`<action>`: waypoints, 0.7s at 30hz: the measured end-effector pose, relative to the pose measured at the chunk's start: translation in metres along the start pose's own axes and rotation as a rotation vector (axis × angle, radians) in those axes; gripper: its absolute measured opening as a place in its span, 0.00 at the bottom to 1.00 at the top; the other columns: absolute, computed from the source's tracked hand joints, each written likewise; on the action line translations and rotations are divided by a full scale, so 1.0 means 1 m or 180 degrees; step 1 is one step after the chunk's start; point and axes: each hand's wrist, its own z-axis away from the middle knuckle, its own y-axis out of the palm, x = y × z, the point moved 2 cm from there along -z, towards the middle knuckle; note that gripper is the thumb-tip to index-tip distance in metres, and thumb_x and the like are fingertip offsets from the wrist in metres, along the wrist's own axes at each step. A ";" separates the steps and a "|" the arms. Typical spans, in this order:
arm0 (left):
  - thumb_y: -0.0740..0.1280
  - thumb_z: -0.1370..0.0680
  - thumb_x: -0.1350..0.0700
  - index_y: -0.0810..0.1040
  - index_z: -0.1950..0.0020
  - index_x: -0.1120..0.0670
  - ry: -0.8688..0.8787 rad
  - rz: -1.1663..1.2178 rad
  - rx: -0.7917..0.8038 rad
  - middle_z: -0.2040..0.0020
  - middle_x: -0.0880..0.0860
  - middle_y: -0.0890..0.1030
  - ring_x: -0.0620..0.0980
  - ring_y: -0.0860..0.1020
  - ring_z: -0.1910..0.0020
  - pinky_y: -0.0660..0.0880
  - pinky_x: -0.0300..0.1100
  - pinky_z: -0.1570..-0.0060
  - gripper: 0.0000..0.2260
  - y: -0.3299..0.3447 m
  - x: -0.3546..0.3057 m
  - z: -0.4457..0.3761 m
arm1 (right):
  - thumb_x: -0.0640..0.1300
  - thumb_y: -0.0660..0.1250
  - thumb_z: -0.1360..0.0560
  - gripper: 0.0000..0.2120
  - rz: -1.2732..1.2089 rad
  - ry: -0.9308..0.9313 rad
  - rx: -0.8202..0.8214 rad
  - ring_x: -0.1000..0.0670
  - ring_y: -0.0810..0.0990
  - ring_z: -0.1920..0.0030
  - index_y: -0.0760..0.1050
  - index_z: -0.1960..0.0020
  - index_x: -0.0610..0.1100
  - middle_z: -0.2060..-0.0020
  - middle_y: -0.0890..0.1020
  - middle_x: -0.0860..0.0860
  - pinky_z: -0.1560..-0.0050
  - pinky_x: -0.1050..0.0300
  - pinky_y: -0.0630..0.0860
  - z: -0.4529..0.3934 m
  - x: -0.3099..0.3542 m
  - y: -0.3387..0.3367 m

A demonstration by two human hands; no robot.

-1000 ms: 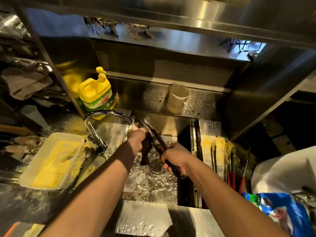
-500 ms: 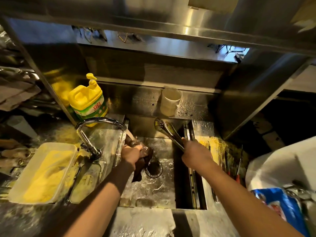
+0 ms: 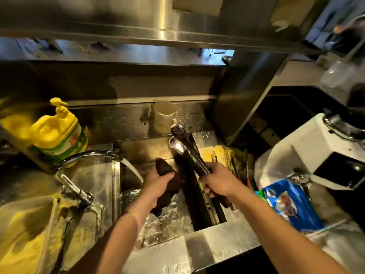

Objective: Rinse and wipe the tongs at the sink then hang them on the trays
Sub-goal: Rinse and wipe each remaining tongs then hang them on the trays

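My right hand (image 3: 219, 179) grips the handle end of the steel tongs (image 3: 182, 144), whose two spoon-shaped tips point up and away over the back right of the sink (image 3: 167, 220). Just left of the tongs, my left hand (image 3: 158, 181) is closed on a dark brown cloth (image 3: 167, 192) that hangs down into the basin. The cloth is apart from the tongs. Water runs from the curved faucet (image 3: 87, 157) into the sink beside my left hand.
A yellow pump bottle of dish soap (image 3: 57, 133) stands at the back left. A tray with yellow crumbs (image 3: 23, 232) lies at the left. More utensils rest on a yellow-stained tray (image 3: 221, 157) right of the sink. A blue bag (image 3: 290, 204) and a white appliance (image 3: 308, 157) crowd the right.
My right hand has pulled the tongs away from the cloth to the right and raised their tips. My left hand keeps the cloth, now lifted near the water stream.
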 end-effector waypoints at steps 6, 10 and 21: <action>0.73 0.25 0.61 0.79 0.55 0.52 0.0301 -0.0026 0.0391 0.64 0.49 0.84 0.43 0.83 0.71 0.74 0.32 0.74 0.05 0.075 -0.017 0.015 | 0.30 0.64 0.28 0.08 -0.0539 0.0022 -0.0431 0.52 0.72 0.82 0.75 0.57 0.42 0.79 0.75 0.49 0.81 0.63 0.68 0.047 -0.031 -0.052; 0.73 0.26 0.57 0.80 0.51 0.52 0.0441 -0.0282 0.0707 0.54 0.57 0.85 0.56 0.84 0.56 0.81 0.50 0.53 0.06 0.141 -0.028 0.044 | 0.32 0.66 0.32 0.04 -0.0782 -0.0041 -0.0839 0.46 0.75 0.76 0.75 0.57 0.35 0.73 0.76 0.42 0.76 0.57 0.72 0.086 -0.064 -0.097; 0.72 0.30 0.55 0.81 0.54 0.56 0.0986 -0.0764 0.2013 0.55 0.60 0.85 0.57 0.84 0.56 0.81 0.52 0.55 0.08 0.363 -0.028 0.185 | 0.28 0.66 0.27 0.24 -0.1982 -0.0234 -0.1773 0.49 0.75 0.75 0.77 0.37 0.50 0.70 0.75 0.46 0.78 0.60 0.71 0.247 -0.188 -0.251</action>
